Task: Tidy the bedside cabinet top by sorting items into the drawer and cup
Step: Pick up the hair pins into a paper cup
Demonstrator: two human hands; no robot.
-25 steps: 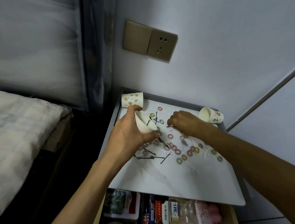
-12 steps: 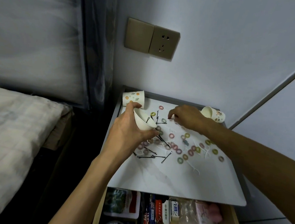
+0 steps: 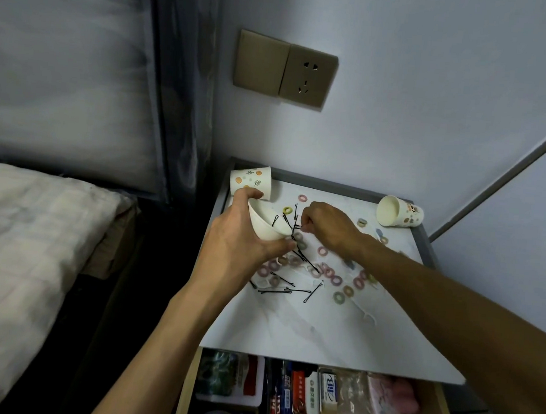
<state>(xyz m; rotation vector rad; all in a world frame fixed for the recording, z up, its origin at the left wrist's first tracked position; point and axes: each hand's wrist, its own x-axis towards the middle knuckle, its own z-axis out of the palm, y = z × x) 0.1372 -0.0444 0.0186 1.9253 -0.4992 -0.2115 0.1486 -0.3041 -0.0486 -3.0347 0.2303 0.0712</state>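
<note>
My left hand (image 3: 239, 246) grips a white paper cup (image 3: 265, 221), tilted with its mouth toward the right; a black hairpin lies inside it. My right hand (image 3: 327, 229) pinches a black hairpin (image 3: 296, 226) right at the cup's rim. More black hairpins (image 3: 286, 289) and several small coloured hair rings (image 3: 331, 275) are scattered over the white cabinet top (image 3: 304, 333). The drawer (image 3: 315, 403) below stands open and is packed with small items.
Two other paper cups lie on their sides: a dotted cup (image 3: 251, 180) at the back left and a printed cup (image 3: 398, 212) at the back right. A bed (image 3: 23, 252) is to the left. A wall socket (image 3: 284, 72) sits above.
My right hand has moved left from the back of the top to the cup's rim, with a hairpin pinched in it. The left hand has kept the cup tilted in about the same place.
</note>
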